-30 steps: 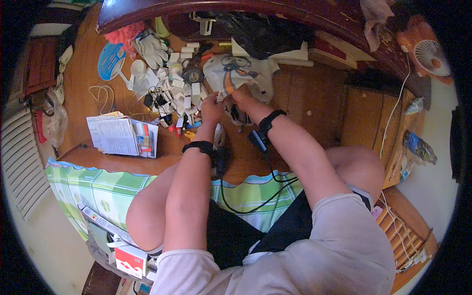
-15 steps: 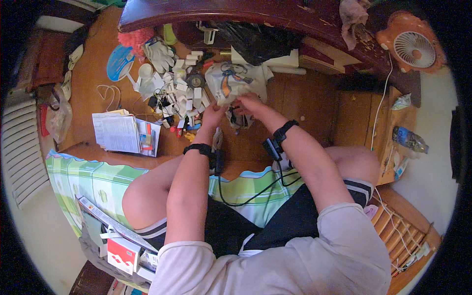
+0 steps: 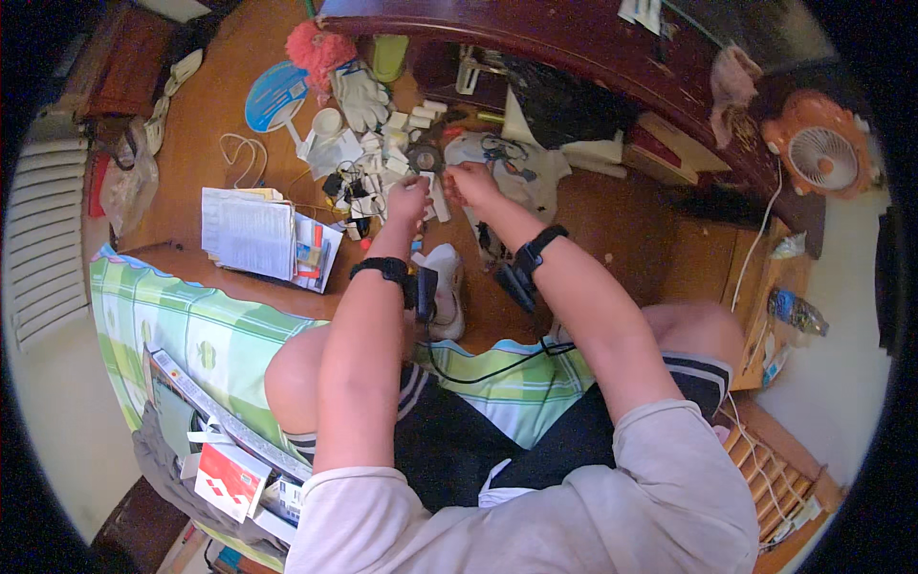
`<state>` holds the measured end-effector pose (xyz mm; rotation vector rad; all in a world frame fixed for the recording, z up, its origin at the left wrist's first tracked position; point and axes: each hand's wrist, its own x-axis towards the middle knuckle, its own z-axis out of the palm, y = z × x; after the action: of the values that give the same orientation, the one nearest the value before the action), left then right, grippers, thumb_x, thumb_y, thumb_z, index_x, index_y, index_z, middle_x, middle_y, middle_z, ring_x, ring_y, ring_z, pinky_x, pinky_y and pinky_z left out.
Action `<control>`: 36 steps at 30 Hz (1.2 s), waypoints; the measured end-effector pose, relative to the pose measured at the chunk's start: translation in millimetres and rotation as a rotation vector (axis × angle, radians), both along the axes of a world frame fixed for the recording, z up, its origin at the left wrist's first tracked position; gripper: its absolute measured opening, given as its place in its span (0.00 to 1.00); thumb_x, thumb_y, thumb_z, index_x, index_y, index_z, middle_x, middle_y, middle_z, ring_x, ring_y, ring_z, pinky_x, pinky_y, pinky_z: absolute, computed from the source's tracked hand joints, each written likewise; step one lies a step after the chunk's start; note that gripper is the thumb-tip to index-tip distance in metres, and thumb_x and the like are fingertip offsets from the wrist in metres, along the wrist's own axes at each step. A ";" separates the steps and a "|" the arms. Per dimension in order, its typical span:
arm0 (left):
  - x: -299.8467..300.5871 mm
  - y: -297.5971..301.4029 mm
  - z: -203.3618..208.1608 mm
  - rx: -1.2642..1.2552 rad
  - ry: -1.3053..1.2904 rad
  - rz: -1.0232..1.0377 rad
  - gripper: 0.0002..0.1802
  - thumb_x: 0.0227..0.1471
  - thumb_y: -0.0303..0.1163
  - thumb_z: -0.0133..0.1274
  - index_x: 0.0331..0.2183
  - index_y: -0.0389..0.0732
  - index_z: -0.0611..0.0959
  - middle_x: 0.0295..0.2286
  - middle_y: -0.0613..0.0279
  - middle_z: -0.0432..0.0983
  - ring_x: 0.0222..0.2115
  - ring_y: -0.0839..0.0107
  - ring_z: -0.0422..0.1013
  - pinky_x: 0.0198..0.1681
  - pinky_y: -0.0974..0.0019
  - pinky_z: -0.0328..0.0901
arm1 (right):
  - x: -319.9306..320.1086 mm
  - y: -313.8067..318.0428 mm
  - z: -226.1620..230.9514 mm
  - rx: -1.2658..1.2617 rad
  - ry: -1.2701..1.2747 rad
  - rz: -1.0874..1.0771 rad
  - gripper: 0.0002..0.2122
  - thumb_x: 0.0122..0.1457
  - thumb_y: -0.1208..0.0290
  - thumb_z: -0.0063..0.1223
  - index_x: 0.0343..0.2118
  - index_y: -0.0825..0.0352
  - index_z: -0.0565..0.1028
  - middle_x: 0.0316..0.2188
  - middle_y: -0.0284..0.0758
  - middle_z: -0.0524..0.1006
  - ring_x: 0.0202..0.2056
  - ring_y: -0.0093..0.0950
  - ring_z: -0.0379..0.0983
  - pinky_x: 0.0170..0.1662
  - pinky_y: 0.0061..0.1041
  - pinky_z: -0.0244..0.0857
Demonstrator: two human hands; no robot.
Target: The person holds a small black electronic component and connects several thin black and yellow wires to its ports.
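Note:
Above the wooden floor, my left hand [image 3: 409, 201] is closed, its fingertips curled in by the edge of a heap of small white boxes [image 3: 394, 143]. What it holds, if anything, is too small to tell. Just to the right, my right hand [image 3: 470, 184] is closed too, level with the left edge of a white printed plastic bag [image 3: 526, 170]. Whether it grips anything is hidden by the fingers. The bag lies flat and crumpled on the floor. A roll of dark tape [image 3: 424, 158] sits in the heap between and beyond both hands.
Left of the heap are a stack of papers [image 3: 251, 234], a blue hand fan [image 3: 277, 96], white gloves [image 3: 361, 100] and black cables [image 3: 349, 187]. A dark red furniture edge [image 3: 545, 43] runs across the back. An orange fan [image 3: 822, 153] and a bottle [image 3: 798, 312] are at right.
Both hands have come off the plastic bag, and the bag now lies lower and flatter. My hands have shifted left toward the white boxes. The whole view has turned slightly.

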<state>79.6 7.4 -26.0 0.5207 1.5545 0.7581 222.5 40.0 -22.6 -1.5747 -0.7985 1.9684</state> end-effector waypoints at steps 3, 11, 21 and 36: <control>-34.2 21.6 -3.3 -0.052 0.112 0.041 0.20 0.48 0.40 0.51 0.42 0.40 0.73 0.28 0.65 0.71 0.23 0.73 0.69 0.23 0.68 0.62 | -35.8 16.1 5.2 -0.095 0.005 -0.029 0.08 0.56 0.66 0.46 0.27 0.64 0.71 0.23 0.28 0.72 0.24 0.20 0.71 0.26 0.21 0.67; -162.8 45.3 -58.2 -0.085 0.476 -0.017 0.14 0.46 0.38 0.53 0.33 0.38 0.77 0.23 0.65 0.71 0.18 0.74 0.69 0.16 0.70 0.60 | -130.9 56.8 -23.7 -0.211 0.111 0.069 0.06 0.52 0.66 0.47 0.28 0.62 0.72 0.23 0.28 0.73 0.23 0.22 0.72 0.26 0.22 0.68; -220.9 35.5 -177.0 -0.195 0.712 -0.176 0.13 0.39 0.32 0.58 0.31 0.39 0.78 0.22 0.59 0.73 0.16 0.69 0.68 0.15 0.64 0.61 | -158.9 46.8 -63.7 -0.289 0.099 0.178 0.06 0.54 0.65 0.45 0.28 0.61 0.71 0.24 0.26 0.71 0.25 0.21 0.71 0.28 0.21 0.65; -163.9 67.2 -47.7 -0.380 0.968 -0.673 0.17 0.43 0.34 0.50 0.37 0.38 0.79 0.42 0.45 0.71 0.44 0.52 0.68 0.45 0.57 0.64 | -119.1 46.0 -81.4 -0.117 -0.083 0.250 0.11 0.52 0.65 0.49 0.35 0.64 0.70 0.26 0.30 0.72 0.24 0.21 0.70 0.24 0.22 0.65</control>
<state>-84.3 74.6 -73.7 1.1364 2.1281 -0.3900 103.4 86.1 -104.0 -1.7034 -0.9698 2.1708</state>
